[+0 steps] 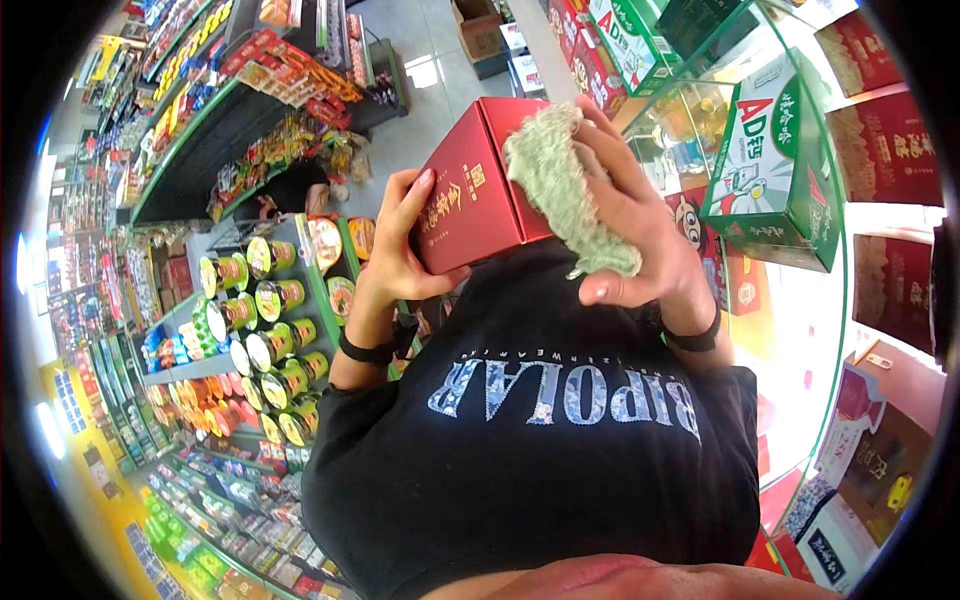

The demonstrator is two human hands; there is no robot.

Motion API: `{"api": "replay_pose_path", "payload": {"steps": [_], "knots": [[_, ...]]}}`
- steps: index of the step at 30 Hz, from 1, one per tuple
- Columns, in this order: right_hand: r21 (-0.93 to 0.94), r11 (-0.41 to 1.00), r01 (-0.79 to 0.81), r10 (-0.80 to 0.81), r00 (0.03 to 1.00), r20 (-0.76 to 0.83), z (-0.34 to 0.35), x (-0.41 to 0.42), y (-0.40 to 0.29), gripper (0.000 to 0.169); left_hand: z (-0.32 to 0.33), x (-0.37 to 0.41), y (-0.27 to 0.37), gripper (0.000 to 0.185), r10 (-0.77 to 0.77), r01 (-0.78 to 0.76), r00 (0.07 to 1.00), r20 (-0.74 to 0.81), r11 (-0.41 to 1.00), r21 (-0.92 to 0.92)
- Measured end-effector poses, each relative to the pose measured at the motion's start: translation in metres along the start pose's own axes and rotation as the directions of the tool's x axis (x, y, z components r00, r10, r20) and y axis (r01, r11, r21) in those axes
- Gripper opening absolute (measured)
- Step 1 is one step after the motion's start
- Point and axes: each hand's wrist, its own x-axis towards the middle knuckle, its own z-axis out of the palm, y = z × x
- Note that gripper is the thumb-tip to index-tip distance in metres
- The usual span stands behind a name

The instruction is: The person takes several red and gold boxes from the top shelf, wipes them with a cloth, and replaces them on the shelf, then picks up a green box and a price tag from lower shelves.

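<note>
My left hand (405, 240) grips the left side of a red carton box (469, 195) with gold writing, held up in front of my chest. A fluffy pale green cloth (559, 184) lies under the fingers of my right hand (634, 210), against the box's right-hand face. The right thumb is spread away, near the cloth's lower end. Part of the box face is hidden behind the cloth. Black bands are on both wrists.
A glass display counter (844, 300) stands at right, bearing a green and white carton (772, 165). Cup noodle tubs (274, 300) fill a shelf at left. Snack shelves (195, 142) stand beyond, with a crouching person (292, 191) beside them. An opened cardboard box (478, 34) is on the floor.
</note>
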Motion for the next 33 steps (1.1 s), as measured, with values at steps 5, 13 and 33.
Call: {"api": "replay_pose_path", "payload": {"steps": [5, 13, 33], "knots": [[0.0, 0.994, 0.113, -0.113, 0.993, 0.017, 0.013, -0.004, -0.006, 0.052, 0.005, -0.015, 0.012, 0.121, -0.182, 0.209, 0.974, 0.132, 0.949, -0.236], [0.105, 0.862, -0.495, 0.506, 0.833, -0.222, 0.013, -0.084, 0.037, 0.025, 0.024, -0.024, 0.007, 0.123, -0.267, 0.325, 0.924, 0.272, 0.925, -0.197], [0.011, 0.686, -0.728, 0.616, 0.573, -0.541, 0.015, -0.141, 0.007, 0.035, 0.055, 0.042, -0.039, 0.125, 0.001, 0.284, 0.75, 0.662, 0.903, -0.323]]}}
